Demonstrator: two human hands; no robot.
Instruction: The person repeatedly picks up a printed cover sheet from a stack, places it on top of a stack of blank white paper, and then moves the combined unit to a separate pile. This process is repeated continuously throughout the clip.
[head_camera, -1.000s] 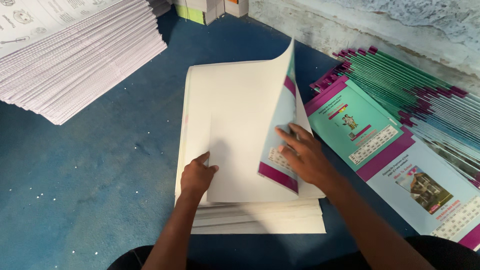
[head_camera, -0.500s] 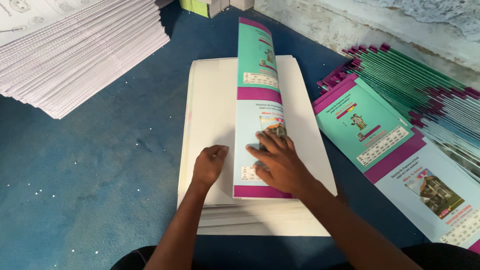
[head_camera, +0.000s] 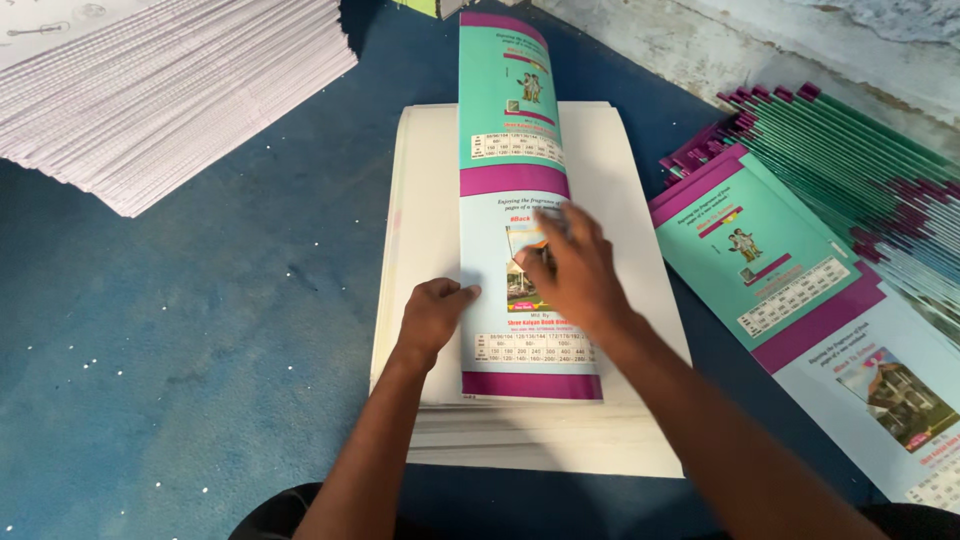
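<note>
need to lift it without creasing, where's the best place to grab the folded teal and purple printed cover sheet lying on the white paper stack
Probably the near purple end of the folded teal and purple printed cover sheet, from the left long edge beside the left hand. That edge lies free on the white paper stack, while the right hand presses flat on its middle.

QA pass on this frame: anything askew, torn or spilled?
Nothing damaged or spilled. The folded cover lies flat on the white sheet stack under both hands, left hand and right hand. The covers at right lie fanned; small white specks dot the blue floor.
</note>
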